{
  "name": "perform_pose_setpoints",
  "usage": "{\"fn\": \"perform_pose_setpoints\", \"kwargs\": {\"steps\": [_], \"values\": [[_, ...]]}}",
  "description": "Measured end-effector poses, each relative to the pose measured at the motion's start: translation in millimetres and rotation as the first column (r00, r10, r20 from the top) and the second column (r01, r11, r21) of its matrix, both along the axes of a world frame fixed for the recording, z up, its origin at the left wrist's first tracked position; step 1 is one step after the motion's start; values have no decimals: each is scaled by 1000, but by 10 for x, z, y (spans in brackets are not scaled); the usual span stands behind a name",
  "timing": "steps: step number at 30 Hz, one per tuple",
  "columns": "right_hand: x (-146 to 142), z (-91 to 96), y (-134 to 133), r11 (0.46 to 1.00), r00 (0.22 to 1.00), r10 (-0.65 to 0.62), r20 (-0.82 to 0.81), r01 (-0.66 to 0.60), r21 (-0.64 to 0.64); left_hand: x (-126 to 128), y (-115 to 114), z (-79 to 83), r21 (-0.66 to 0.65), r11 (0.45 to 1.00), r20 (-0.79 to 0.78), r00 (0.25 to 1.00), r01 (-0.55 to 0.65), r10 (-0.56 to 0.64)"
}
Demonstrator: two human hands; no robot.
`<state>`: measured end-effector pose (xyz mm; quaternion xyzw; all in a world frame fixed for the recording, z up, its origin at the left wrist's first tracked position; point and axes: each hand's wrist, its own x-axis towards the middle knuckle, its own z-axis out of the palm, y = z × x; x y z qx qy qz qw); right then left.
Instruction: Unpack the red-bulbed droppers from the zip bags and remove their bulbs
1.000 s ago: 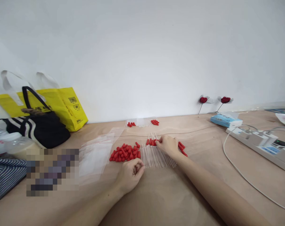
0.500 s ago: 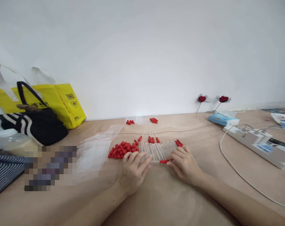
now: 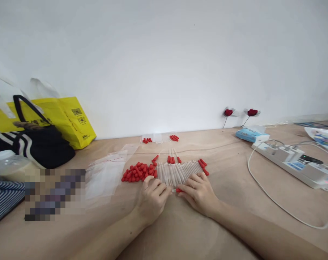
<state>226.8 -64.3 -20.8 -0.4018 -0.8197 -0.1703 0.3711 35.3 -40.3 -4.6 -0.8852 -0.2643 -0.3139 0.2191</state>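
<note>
A row of clear thin tubes [image 3: 178, 172] lies on the wooden table [image 3: 229, 216] in front of me. A heap of small red caps [image 3: 136, 172] sits just left of it, and a few more red caps [image 3: 202, 166] lie at its right end. My left hand [image 3: 152, 196] and my right hand [image 3: 197, 192] meet at the near edge of the tubes. Between their fingertips lies a clear tube with a red cap [image 3: 178, 190]; both hands pinch it. Three capped tubes [image 3: 171, 157] lie just beyond the row.
Clear zip bags [image 3: 109, 171] lie left of the caps. A black striped bag [image 3: 36, 146] and a yellow bag [image 3: 68, 121] stand at far left. A power strip [image 3: 296, 162] with a white cable [image 3: 264, 189], a blue packet [image 3: 251, 134] and two red flowers [image 3: 239, 112] are at right.
My right hand came back from the far side of the tubes to the near edge with a capped tube. My left hand opened from a fist and joined it.
</note>
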Motion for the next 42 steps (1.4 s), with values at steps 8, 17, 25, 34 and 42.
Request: {"fn": "perform_pose_setpoints", "kwargs": {"steps": [8,17,25,34,42], "values": [[12,15,-56,1000,1000,3,27,-3,-7,-30,-25,6,-48,998,-20,999,-28,27],[86,-10,-55,999,1000,25,-5,-26,-36,-105,16,-2,-86,996,21,999,-31,33],[275,75,41,984,965,-178,-194,167,-69,-226,67,100,-282,957,234,963,-65,134],[886,175,338,650,654,-701,-284,423,-631,-134,465,369,-933,339,277,847,124,454],[1077,214,380,411,692,-717,-81,326,-851,270,766,480,-972,231,69,872,-52,485]]}}
